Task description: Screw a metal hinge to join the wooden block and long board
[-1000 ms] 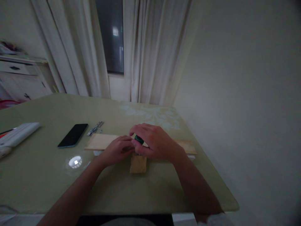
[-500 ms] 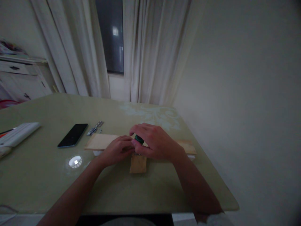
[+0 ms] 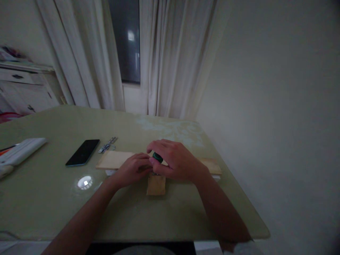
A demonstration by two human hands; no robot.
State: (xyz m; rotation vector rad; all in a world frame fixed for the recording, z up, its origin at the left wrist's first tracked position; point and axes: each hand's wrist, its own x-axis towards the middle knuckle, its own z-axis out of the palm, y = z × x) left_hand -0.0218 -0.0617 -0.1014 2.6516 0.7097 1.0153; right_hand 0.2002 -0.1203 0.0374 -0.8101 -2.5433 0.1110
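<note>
Two pale wooden boards lie on the green table [image 3: 53, 209]: a long board [image 3: 114, 160] running left to right and a short board [image 3: 156, 185] sticking out toward me beneath it. My right hand [image 3: 176, 161] is closed around a small tool with a green handle [image 3: 157, 157], held upright where the boards meet. My left hand [image 3: 132, 170] rests on the long board beside it, fingers curled and pinched at the base of the tool; what they hold is hidden.
A black phone [image 3: 83, 152] lies left of the boards, with a metal hinge [image 3: 107, 145] just beyond it. A white flat object [image 3: 22, 150] sits at the far left. A lamp's reflection [image 3: 85, 182] shows on the tabletop. Curtains and a window stand behind.
</note>
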